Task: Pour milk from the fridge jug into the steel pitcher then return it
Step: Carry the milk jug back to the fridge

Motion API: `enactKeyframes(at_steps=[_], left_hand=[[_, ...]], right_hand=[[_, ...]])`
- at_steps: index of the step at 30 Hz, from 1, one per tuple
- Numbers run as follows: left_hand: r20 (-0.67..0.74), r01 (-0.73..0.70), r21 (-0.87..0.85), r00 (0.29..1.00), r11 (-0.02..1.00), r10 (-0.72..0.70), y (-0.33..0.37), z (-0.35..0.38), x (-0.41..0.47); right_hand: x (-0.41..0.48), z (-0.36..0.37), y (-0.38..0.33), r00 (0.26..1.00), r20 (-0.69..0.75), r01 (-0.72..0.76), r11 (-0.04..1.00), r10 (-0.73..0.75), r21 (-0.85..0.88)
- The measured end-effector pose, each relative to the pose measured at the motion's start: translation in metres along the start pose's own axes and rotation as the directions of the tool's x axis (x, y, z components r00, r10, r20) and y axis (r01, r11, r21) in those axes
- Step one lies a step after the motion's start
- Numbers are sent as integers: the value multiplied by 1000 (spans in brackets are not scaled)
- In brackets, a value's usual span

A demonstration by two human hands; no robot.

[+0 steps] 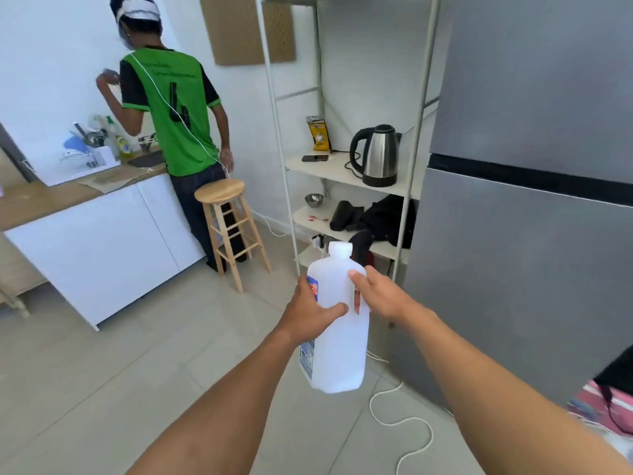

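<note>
One white milk jug [337,323], capped, upright, held in mid-air in front of the closed grey fridge [534,234]. My left hand [313,311] wraps its body, my right hand [375,293] grips the handle. One steel kettle [378,154] on the rack, one wooden stool [224,214], one other person [171,108] at the counter.

The back of the green shirt [171,108] worn by the person at the worktop carries a large dark numeral 4, and above it two lines of pale lettering, too small to read. The white milk jug [337,337] has a blue label on its side with red letters, mostly turned away and partly covered, so no word can be made out. The yellow packet [319,135] on the shelf bears printing that is too blurred to read.
</note>
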State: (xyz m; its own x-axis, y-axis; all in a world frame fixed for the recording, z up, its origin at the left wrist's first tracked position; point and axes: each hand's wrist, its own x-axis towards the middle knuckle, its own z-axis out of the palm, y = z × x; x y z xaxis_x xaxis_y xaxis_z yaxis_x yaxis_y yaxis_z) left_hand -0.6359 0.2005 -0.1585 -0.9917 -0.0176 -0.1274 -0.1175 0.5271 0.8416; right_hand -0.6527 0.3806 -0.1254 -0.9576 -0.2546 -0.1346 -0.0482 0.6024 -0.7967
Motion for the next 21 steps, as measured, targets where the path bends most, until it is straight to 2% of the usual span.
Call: enactKeyframes(at_steps=[3,9,21], left_hand=[[20,-32,30,999,999,31,20,20,21],[61,-94,14,994,995,93,69,46,71],[0,-201,69,979,977,202,116,65,187]], right_hand=[[0,-29,11,996,-83,-41,997,36,-60],[14,-81,23,955,-279,-128,989,102,-74],[81,-146,33,877,-438,-293,942,196,-165]])
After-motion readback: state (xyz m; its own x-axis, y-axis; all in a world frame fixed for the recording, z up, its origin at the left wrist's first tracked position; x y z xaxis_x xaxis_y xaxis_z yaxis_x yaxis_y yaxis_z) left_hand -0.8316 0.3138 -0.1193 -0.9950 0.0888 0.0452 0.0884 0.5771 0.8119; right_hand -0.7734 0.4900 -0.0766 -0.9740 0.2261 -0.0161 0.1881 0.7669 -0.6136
